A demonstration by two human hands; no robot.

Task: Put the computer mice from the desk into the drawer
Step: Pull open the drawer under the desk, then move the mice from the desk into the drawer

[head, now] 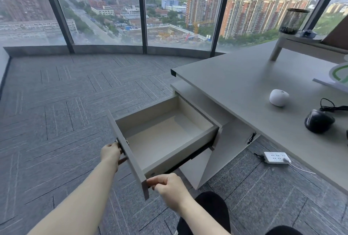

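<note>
The drawer (131, 157) under the grey desk (235, 76) stands pulled out, and its pale inside holds nothing. My left hand (111, 152) grips the handle on the drawer's front panel. My right hand (167, 185) pinches the lower corner of that same panel. A white mouse (278, 97) lies on the desk top at the right. A black wired mouse (319, 120) sits a little nearer to me, its cable running off to the right. At the right frame edge a dark shape shows that I cannot make out.
A white power strip (275, 157) with a cord lies on the carpet under the desk. A small raised shelf (301, 43) at the back right carries a black mesh cup (293, 21). Floor-to-ceiling windows close off the far side. My knees show at the bottom.
</note>
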